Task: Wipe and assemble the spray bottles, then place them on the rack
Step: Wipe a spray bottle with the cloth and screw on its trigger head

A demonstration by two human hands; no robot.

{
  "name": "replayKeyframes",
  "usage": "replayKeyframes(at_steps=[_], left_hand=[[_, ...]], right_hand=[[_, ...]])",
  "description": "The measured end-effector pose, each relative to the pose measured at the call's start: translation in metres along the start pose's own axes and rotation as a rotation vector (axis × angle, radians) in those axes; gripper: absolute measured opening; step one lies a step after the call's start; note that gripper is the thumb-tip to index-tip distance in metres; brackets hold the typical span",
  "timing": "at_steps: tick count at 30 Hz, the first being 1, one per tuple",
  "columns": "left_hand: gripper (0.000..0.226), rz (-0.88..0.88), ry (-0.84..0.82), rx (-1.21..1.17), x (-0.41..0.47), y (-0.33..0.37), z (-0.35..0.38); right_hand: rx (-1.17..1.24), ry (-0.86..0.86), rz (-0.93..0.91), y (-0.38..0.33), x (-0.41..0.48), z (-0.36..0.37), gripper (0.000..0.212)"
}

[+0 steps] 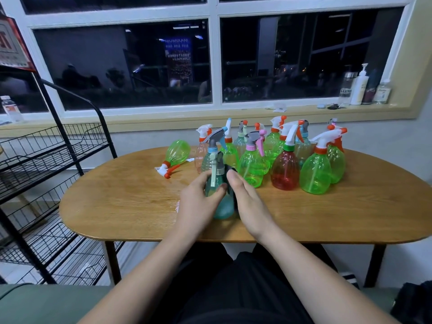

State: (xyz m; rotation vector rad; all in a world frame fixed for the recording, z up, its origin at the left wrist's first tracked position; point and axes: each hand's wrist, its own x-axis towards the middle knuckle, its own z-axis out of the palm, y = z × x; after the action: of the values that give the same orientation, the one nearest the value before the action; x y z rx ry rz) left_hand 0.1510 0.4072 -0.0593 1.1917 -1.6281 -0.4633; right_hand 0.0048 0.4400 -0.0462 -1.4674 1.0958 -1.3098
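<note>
A teal spray bottle (222, 203) with a grey trigger head stands on the wooden table (131, 195), between my two hands. My left hand (198, 202) grips its left side, thumb across the front. My right hand (245, 202) presses a dark cloth (230, 170) against its right side; most of the cloth is hidden behind the hand and bottle. Behind stand several assembled bottles, mostly green (315, 173), one red (285, 170). A green bottle (176, 152) lies on its side at the back left. The black wire rack (53, 146) stands left of the table.
The window sill behind holds a white pump bottle (360, 87) and other bottles at the right, and a clear water bottle (11, 109) at the left. My dark-clothed legs are under the table's near edge. A dark bag (413, 302) lies at the bottom right.
</note>
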Motion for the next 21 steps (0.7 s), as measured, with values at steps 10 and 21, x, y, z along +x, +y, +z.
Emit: replayKeyframes(at_steps=[10,21], left_hand=[[0.046,-0.006,-0.058,0.008,-0.002,0.002,-0.005],[0.061,-0.004,-0.129,0.009,-0.004,0.000,-0.010]], right_hand=[[-0.031,0.009,0.111,0.005,0.005,-0.006,0.055],[-0.015,0.027,0.128,0.029,0.009,-0.009,0.069]])
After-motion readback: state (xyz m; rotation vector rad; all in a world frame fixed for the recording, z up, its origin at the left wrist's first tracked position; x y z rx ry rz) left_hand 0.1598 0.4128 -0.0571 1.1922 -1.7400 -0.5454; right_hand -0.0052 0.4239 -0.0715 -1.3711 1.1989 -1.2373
